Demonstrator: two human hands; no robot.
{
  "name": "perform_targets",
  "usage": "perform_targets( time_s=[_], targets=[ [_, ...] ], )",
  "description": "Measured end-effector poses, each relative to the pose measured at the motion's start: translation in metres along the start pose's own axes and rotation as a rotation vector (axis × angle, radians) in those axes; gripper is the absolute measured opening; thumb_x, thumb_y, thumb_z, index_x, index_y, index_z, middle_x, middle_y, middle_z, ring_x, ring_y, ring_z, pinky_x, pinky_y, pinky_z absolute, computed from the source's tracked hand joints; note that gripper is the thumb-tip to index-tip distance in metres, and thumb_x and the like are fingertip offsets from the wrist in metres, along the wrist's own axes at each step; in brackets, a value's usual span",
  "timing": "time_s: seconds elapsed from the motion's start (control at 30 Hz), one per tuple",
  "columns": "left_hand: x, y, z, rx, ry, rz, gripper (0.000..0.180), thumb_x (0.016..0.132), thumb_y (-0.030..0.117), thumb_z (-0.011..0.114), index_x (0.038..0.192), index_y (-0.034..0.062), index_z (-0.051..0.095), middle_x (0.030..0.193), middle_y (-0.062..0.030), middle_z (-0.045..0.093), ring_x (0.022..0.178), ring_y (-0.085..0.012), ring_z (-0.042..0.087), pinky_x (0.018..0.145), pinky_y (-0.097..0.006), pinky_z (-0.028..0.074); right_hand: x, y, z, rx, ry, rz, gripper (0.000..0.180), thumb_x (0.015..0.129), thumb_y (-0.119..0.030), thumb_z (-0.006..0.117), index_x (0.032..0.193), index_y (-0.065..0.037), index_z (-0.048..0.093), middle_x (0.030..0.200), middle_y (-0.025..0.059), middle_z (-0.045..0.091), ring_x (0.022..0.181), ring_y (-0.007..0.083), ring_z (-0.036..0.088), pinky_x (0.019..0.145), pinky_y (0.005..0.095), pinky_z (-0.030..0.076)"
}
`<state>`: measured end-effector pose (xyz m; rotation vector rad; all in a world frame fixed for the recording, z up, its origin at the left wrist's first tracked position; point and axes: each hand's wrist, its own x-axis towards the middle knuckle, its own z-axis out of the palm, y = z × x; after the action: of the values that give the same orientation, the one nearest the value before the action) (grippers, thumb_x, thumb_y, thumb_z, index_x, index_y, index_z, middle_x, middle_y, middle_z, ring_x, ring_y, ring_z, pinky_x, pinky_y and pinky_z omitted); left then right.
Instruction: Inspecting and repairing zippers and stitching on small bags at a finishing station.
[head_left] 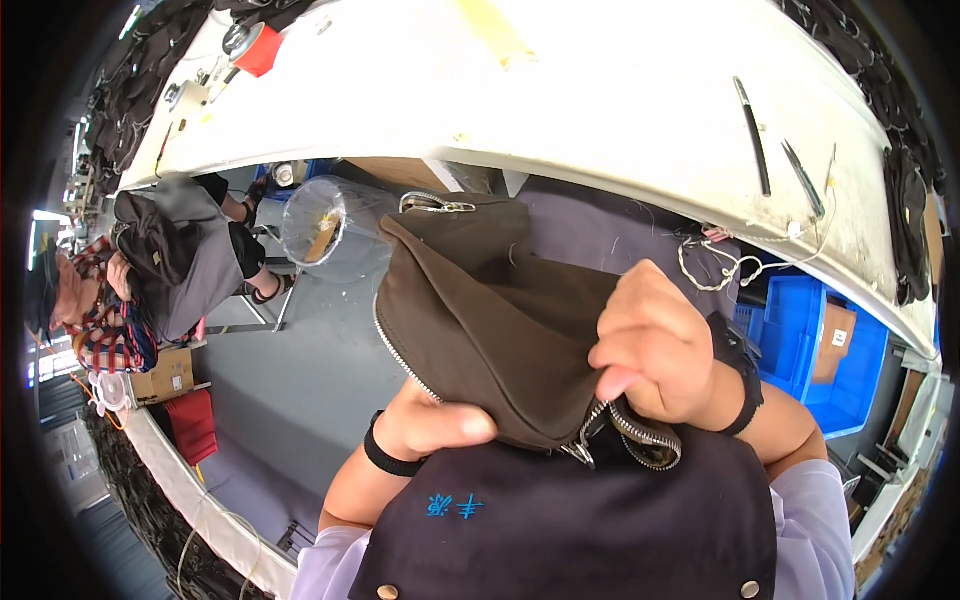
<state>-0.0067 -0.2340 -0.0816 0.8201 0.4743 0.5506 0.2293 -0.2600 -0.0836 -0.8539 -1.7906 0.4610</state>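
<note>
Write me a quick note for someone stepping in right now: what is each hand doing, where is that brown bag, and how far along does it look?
Left hand: gripping the brown fabric bag from below, thumb on top of the cloth.
Right hand: fingers pinching the bag's edge beside the silver zipper.
Bag: held up close to the body above the dark apron, not on the white worktable. A metal clasp shows at its far end.
Done: zipper teeth run along the left edge and bottom corner.
Left: I cannot tell whether the zipper is shut; the corner under the right hand looks gaped open.
</note>
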Motion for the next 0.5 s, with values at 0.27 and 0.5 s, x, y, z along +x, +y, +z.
perform_targets(
  time_s=[0.27,0.5],
  targets=[
    [0.013,0.005,-0.039,-0.709,0.316,0.131,0.049,0.101,0.036,0.045,0.137,0.0037,0.044,0.134,-0.0154,0.054,0.122,-0.0300,0.053,0.103,-0.045,0.043,0.014,-0.020,0.008,-0.116,-0.092,-0.267,0.024,0.073,-0.027,0.074,0.071,-0.010,0.058,0.072,-0.0003,0.052,0.062,0.0149,0.051,0.058,0.0284,0.037],
    [0.014,0.028,-0.032,-0.891,0.055,0.374,0.045,0.102,0.037,0.041,0.131,0.0047,0.054,0.137,-0.0150,0.053,0.128,-0.0316,0.048,0.111,-0.049,0.033,0.002,0.003,0.014,-0.133,-0.341,-0.099,0.028,0.072,-0.023,0.073,0.071,-0.009,0.049,0.066,0.0024,0.036,0.058,0.0198,0.040,0.053,0.0325,0.031]
  ],
)
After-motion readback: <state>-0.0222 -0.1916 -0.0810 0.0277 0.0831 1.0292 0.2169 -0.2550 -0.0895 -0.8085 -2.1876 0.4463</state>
